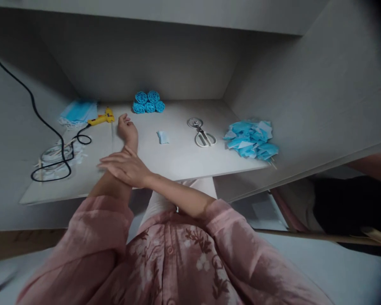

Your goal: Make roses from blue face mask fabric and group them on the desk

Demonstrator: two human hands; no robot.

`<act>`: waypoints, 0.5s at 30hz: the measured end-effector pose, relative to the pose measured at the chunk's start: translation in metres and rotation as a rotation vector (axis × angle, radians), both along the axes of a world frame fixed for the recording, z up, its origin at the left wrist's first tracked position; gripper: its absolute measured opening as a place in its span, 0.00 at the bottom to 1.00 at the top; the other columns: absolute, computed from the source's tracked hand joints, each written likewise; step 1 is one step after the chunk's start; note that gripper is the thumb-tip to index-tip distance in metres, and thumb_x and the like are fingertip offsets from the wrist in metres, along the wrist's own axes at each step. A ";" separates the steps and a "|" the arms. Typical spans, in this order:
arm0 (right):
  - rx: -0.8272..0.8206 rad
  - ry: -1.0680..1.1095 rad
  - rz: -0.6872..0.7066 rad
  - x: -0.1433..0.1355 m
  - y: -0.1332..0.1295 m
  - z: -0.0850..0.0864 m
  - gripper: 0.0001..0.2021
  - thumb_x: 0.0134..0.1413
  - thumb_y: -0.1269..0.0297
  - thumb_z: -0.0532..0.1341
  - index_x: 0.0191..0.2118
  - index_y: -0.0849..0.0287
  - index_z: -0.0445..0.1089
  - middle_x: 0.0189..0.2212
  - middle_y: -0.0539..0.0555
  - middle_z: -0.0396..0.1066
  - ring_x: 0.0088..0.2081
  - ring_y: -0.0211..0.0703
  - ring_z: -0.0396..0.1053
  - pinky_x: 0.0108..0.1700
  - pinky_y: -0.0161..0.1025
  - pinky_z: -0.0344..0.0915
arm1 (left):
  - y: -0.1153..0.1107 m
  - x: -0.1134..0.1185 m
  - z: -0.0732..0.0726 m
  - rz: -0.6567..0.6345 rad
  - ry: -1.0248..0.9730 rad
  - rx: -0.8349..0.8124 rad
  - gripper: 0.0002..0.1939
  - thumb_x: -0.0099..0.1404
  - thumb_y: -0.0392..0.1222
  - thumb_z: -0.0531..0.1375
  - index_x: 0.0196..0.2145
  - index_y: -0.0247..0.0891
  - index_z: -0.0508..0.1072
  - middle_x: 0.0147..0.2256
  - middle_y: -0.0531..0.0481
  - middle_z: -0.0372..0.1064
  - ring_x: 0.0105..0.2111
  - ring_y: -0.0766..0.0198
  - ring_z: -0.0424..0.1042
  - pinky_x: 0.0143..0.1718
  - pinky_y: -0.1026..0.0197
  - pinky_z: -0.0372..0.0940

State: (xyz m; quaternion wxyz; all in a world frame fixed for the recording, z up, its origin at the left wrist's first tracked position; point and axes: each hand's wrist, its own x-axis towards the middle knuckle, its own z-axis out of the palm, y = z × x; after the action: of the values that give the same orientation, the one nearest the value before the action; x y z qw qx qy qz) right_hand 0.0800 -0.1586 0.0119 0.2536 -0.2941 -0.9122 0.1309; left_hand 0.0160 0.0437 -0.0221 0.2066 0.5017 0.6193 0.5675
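My left hand [127, 128] is over the left part of the white tabletop [178, 163], beside the tip of a yellow glue gun [101, 117]. Its fingers are loosely curled, with nothing visible in them. Across my left forearm lies my right hand [123, 167], fingers stretched out and resting on the skin near the wrist. To the right of my left hand is a small folded piece of pale blue fabric [163, 137]. Scissors with white handles [205, 139] lie farther right, their blades over a ring-shaped coil [194, 123].
Several rolled blue bundles [150, 102] are stacked at the back. Blue face masks [79, 111] lie at the left; a black cord [33, 101] loops over white scraps [55, 163]. A blue-and-white fabric heap [250, 140] sits by the right partition [305, 110]. Another person's arm [376, 167] shows beyond.
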 end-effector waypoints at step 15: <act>0.044 0.108 0.017 0.044 0.039 -0.016 0.20 0.78 0.61 0.52 0.65 0.55 0.73 0.67 0.55 0.73 0.72 0.44 0.64 0.76 0.50 0.54 | -0.010 0.015 -0.004 -0.106 0.136 0.070 0.25 0.67 0.23 0.52 0.57 0.36 0.75 0.51 0.42 0.79 0.51 0.58 0.77 0.58 0.58 0.66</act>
State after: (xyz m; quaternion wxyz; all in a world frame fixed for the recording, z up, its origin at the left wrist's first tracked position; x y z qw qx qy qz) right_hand 0.1239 -0.1195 -0.0045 0.3078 -0.2733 -0.9022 0.1285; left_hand 0.0314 0.0338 -0.0260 0.1762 0.5783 0.5842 0.5415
